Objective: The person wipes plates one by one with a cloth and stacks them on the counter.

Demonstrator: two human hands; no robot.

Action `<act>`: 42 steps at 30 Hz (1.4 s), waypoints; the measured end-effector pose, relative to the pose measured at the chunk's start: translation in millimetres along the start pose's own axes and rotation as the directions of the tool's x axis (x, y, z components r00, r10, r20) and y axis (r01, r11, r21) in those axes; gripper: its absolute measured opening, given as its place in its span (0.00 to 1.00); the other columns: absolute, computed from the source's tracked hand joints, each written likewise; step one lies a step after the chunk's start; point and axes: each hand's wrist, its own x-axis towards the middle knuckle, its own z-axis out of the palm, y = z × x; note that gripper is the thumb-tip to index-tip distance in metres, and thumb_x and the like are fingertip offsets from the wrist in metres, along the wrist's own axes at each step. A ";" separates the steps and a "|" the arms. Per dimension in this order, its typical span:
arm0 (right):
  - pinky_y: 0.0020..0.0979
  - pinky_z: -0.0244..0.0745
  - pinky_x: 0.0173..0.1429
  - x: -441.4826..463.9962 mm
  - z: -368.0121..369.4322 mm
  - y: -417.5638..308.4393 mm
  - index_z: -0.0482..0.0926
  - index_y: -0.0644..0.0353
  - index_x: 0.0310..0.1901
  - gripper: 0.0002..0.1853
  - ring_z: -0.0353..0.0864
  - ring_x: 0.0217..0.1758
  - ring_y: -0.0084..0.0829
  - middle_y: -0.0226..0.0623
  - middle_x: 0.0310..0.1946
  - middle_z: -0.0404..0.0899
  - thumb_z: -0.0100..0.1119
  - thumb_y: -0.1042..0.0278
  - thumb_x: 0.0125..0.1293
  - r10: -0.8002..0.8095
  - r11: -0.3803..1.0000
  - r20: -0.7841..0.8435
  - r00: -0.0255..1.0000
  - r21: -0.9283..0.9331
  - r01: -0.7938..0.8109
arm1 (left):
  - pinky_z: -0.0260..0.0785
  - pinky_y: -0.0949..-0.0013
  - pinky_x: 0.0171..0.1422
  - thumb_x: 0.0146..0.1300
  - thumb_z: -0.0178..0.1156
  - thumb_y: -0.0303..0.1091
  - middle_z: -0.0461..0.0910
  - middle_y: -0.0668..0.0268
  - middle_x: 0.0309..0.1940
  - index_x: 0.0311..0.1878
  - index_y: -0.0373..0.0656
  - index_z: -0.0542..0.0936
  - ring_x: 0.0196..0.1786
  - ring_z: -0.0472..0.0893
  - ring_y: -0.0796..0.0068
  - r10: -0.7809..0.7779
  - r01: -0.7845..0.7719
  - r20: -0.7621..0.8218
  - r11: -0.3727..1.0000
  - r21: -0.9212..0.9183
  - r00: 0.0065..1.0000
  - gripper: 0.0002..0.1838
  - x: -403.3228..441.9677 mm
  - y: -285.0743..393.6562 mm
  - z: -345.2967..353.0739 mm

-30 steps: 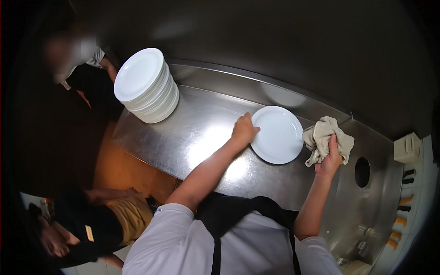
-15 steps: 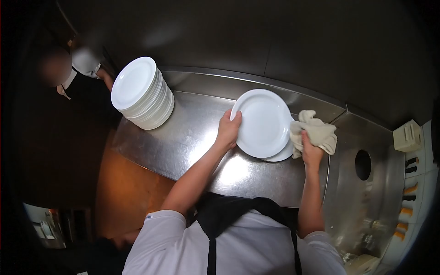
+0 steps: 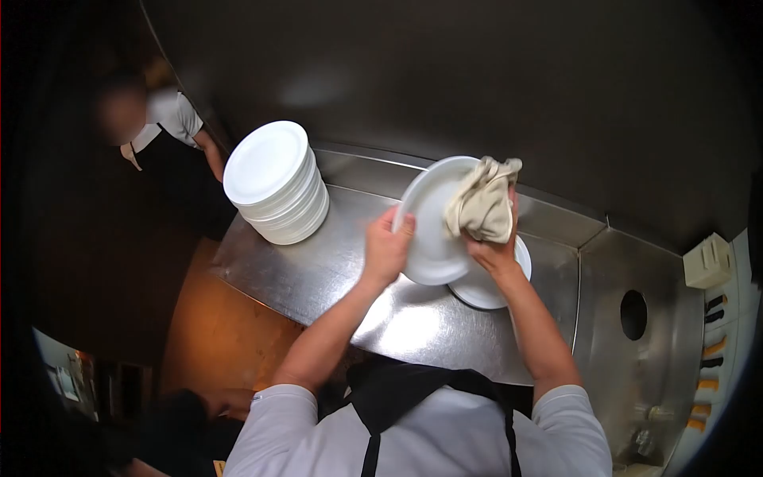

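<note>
A round white plate (image 3: 425, 226) is tilted in front of me, its left rim gripped between the thumb and fingers of my left hand (image 3: 387, 248). My right hand (image 3: 494, 242) is closed on a cream cloth (image 3: 483, 199), which lies against the right part of that plate. The cloth and the plate hide some of the right fingers. Below the held plate, another white plate (image 3: 493, 288) rests on the steel counter (image 3: 334, 262), partly covered from view. To the left stands a tall stack of white plates (image 3: 274, 179).
A person in a white shirt and dark apron (image 3: 171, 159) stands beyond the stack. On the right, the steel surface has a round dark hole (image 3: 633, 315). Past it, several knives with black or yellow handles (image 3: 714, 350) hang by a white box (image 3: 706, 262).
My right hand has brought the cloth leftward onto the held plate, which has turned and tilted. The left hand keeps its rim grip. My view has shifted slightly.
</note>
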 end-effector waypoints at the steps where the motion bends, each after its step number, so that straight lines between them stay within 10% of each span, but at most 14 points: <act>1: 0.44 0.59 0.75 2.6 18.4 -13.1 0.74 0.56 0.62 0.34 0.67 0.68 0.50 0.50 0.67 0.67 0.72 0.53 0.54 -0.002 0.987 0.072 0.997 0.158 -0.010 | 0.74 0.73 0.48 0.74 0.57 0.40 0.84 0.66 0.42 0.55 0.33 0.80 0.43 0.79 0.82 0.032 -0.033 0.006 0.997 0.071 0.999 0.18 -1.3 -1.8 5.7; 7: 0.42 0.51 0.79 -28.2 27.8 -68.3 0.59 0.62 0.72 0.40 0.61 0.73 0.48 0.51 0.66 0.67 0.64 0.54 0.64 -0.084 0.902 0.030 0.996 0.428 0.063 | 0.75 0.73 0.50 0.73 0.58 0.38 0.85 0.66 0.43 0.53 0.35 0.81 0.42 0.80 0.81 0.050 -0.063 -0.122 0.992 -0.109 0.991 0.15 8.4 15.8 -33.8; 11: 0.43 0.57 0.77 22.6 28.6 -45.2 0.71 0.63 0.62 0.32 0.66 0.70 0.50 0.52 0.63 0.70 0.66 0.55 0.60 -0.149 0.989 -0.157 0.976 -0.013 0.149 | 0.74 0.73 0.52 0.73 0.58 0.38 0.85 0.66 0.43 0.56 0.35 0.80 0.45 0.80 0.81 0.204 -0.187 -0.064 0.962 0.198 0.977 0.17 -8.9 7.5 -30.6; 14: 0.49 0.55 0.76 -12.3 66.3 -60.4 0.72 0.61 0.64 0.36 0.63 0.70 0.60 0.54 0.63 0.70 0.71 0.58 0.54 -0.048 0.869 -0.062 0.997 0.490 0.073 | 0.73 0.73 0.53 0.73 0.59 0.37 0.85 0.65 0.44 0.57 0.34 0.80 0.47 0.79 0.81 0.145 -0.139 -0.112 0.988 0.063 0.983 0.18 -8.8 17.2 -12.0; 19: 0.45 0.63 0.72 -21.8 55.4 -54.0 0.71 0.63 0.62 0.34 0.69 0.68 0.49 0.52 0.59 0.73 0.72 0.58 0.56 -0.053 0.942 0.126 0.991 0.336 0.008 | 0.74 0.73 0.54 0.72 0.60 0.36 0.85 0.63 0.46 0.58 0.34 0.79 0.48 0.80 0.81 0.072 -0.068 -0.059 0.994 0.080 0.996 0.18 -10.0 30.6 -35.6; 23: 0.40 0.75 0.59 1.0 70.5 -49.5 0.77 0.62 0.53 0.25 0.81 0.52 0.45 0.45 0.51 0.79 0.72 0.61 0.56 0.211 0.498 0.031 0.977 0.857 -0.135 | 0.74 0.72 0.54 0.72 0.59 0.35 0.86 0.62 0.46 0.60 0.35 0.79 0.49 0.81 0.79 0.097 -0.104 0.054 0.983 0.150 0.994 0.19 -9.9 30.7 -20.2; 25: 0.40 0.75 0.58 33.8 30.8 -83.6 0.79 0.62 0.51 0.23 0.81 0.51 0.44 0.44 0.48 0.80 0.72 0.62 0.56 -0.173 0.891 -0.198 0.965 0.385 0.239 | 0.74 0.72 0.54 0.72 0.59 0.36 0.86 0.61 0.47 0.61 0.35 0.78 0.49 0.81 0.79 0.130 -0.133 0.043 0.988 0.079 0.991 0.20 -6.0 32.2 -19.8; 28: 0.43 0.72 0.60 16.2 52.1 -50.9 0.79 0.62 0.52 0.25 0.79 0.55 0.46 0.47 0.51 0.79 0.72 0.58 0.56 0.304 0.571 -0.010 0.953 0.803 -0.174 | 0.72 0.73 0.55 0.72 0.60 0.37 0.85 0.62 0.48 0.61 0.33 0.78 0.51 0.80 0.80 0.220 -0.216 -0.043 0.973 0.076 0.975 0.20 -7.4 42.0 -16.0; 30: 0.46 0.66 0.66 -15.9 69.1 -31.9 0.74 0.63 0.59 0.34 0.73 0.63 0.50 0.50 0.59 0.73 0.73 0.55 0.53 0.210 0.910 -0.158 0.965 0.392 -0.134 | 0.72 0.74 0.56 0.72 0.60 0.36 0.84 0.63 0.47 0.61 0.33 0.77 0.51 0.79 0.80 0.190 -0.190 -0.108 0.982 0.016 0.976 0.20 -3.1 34.1 -19.7; 33: 0.45 0.64 0.69 -46.4 60.4 -55.5 0.72 0.63 0.60 0.35 0.72 0.65 0.48 0.49 0.59 0.73 0.73 0.55 0.53 -0.140 0.989 -0.124 0.982 0.034 0.145 | 0.72 0.73 0.56 0.71 0.61 0.35 0.84 0.64 0.47 0.61 0.34 0.77 0.50 0.79 0.80 0.131 -0.132 -0.119 0.991 -0.002 0.984 0.20 -2.7 28.3 -24.7; 34: 0.44 0.62 0.71 -44.5 59.0 -66.6 0.72 0.62 0.62 0.34 0.69 0.68 0.47 0.49 0.60 0.73 0.73 0.56 0.55 0.157 0.911 -0.159 0.975 0.405 -0.081 | 0.73 0.73 0.56 0.71 0.61 0.35 0.84 0.64 0.47 0.61 0.34 0.77 0.51 0.79 0.80 0.113 -0.111 -0.084 0.994 0.021 0.990 0.20 -3.0 25.8 -26.7; 39: 0.43 0.57 0.76 -27.7 78.1 -8.1 0.64 0.63 0.70 0.40 0.65 0.71 0.48 0.52 0.66 0.66 0.70 0.57 0.60 0.228 0.736 0.161 0.960 0.617 -0.278 | 0.73 0.73 0.55 0.72 0.60 0.35 0.85 0.63 0.47 0.58 0.34 0.79 0.48 0.80 0.80 0.126 -0.131 0.039 0.972 0.196 0.991 0.18 -9.2 20.1 -0.4; 42: 0.44 0.57 0.75 -40.0 64.5 -82.3 0.67 0.68 0.67 0.34 0.66 0.71 0.46 0.49 0.65 0.70 0.67 0.64 0.61 -0.089 0.918 -0.210 0.974 0.361 0.161 | 0.74 0.73 0.52 0.73 0.59 0.35 0.85 0.65 0.45 0.57 0.34 0.80 0.45 0.80 0.82 0.031 -0.030 0.011 0.994 -0.109 0.999 0.16 10.5 8.7 -13.0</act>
